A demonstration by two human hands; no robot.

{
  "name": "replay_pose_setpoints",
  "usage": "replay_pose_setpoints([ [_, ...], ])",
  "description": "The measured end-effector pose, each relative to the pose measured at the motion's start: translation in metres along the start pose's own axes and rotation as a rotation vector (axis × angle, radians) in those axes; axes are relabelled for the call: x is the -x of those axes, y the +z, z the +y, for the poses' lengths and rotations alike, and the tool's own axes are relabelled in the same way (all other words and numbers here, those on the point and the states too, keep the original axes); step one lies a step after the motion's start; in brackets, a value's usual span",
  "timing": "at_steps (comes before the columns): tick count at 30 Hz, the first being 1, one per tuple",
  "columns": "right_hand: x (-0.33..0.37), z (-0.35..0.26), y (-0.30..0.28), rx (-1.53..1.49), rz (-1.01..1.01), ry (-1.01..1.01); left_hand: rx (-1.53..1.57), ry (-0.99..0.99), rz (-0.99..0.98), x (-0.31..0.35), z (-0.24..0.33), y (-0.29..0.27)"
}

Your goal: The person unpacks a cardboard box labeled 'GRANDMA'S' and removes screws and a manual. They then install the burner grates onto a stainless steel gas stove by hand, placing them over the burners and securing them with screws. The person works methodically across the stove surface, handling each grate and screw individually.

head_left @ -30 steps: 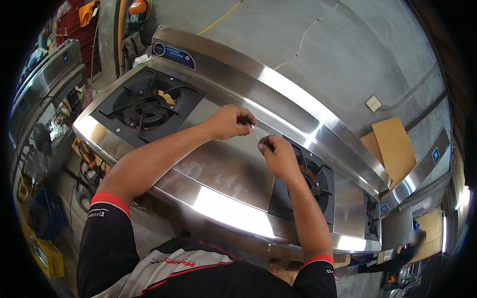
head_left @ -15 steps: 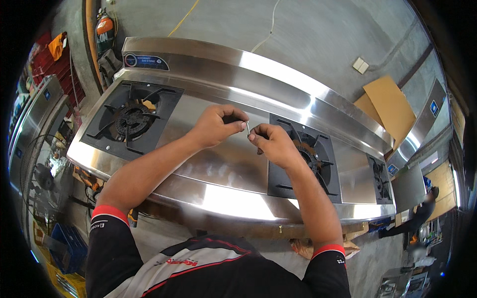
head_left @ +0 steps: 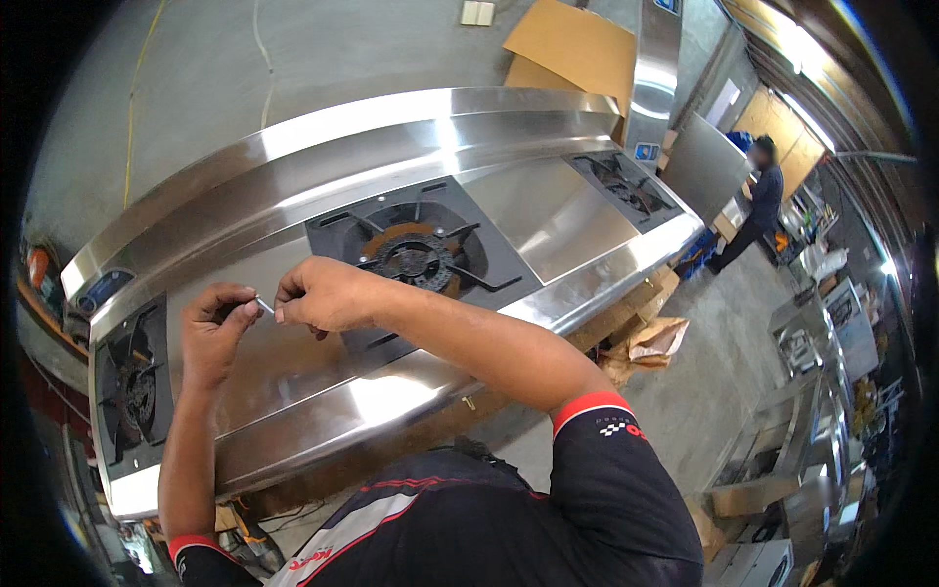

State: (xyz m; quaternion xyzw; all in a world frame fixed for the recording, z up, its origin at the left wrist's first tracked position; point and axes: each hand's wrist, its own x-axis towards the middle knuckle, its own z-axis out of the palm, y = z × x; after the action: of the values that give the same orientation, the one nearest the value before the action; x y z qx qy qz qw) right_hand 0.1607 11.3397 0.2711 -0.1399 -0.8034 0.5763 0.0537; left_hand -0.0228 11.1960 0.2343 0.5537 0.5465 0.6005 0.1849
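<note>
Between my two hands is a short, thin, silvery metal rod (head_left: 264,306), too small to show whether it is a screw or a pin. My left hand (head_left: 213,328) pinches one end of it between thumb and fingertips. At the other end, the closed fingertips of my right hand (head_left: 328,295) grip it. Both hands hover over the stainless steel panel of a long gas stove (head_left: 254,391), between the left burner (head_left: 135,386) and the middle burner (head_left: 416,256).
A third burner (head_left: 626,186) sits at the stove's far right end. Cardboard sheets (head_left: 572,49) lean behind it against the wall. A brown paper bag (head_left: 653,347) lies in front of the stove. Another person (head_left: 763,201) stands at the right, farther off.
The view has swung right, so the stove sits farther left and the other person shows upright. Both hands still hold the metal rod, which now lies more tilted instead of near vertical.
</note>
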Motion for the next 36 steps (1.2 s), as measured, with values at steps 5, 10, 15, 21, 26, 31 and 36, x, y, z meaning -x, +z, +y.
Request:
replay_pose_setpoints([
  [5,0.039,0.006,-0.043,-0.099,-0.019,-0.100,0.059,-0.036,-0.102,-0.021,0.022,0.045],
  [10,0.088,0.024,-0.101,-0.280,-0.008,-0.117,-0.214,0.300,0.015,-0.044,0.050,0.134],
  [15,0.149,0.067,-0.188,-0.305,0.084,-0.192,-0.625,0.614,-0.149,-0.078,0.095,0.254],
  [21,0.220,0.123,-0.302,-0.261,0.040,-0.128,-0.621,0.396,-0.211,-0.125,0.094,0.387],
  [26,0.269,0.145,-0.397,-0.052,0.154,-0.109,-0.528,0.189,-0.211,-0.163,0.077,0.444],
  [31,0.274,0.222,-0.560,0.237,0.717,-0.004,-0.480,-0.113,-0.264,-0.165,0.031,0.484],
  [36,0.241,0.296,-0.663,0.141,0.684,0.265,-0.672,-0.031,-0.295,-0.173,-0.004,0.504],
])
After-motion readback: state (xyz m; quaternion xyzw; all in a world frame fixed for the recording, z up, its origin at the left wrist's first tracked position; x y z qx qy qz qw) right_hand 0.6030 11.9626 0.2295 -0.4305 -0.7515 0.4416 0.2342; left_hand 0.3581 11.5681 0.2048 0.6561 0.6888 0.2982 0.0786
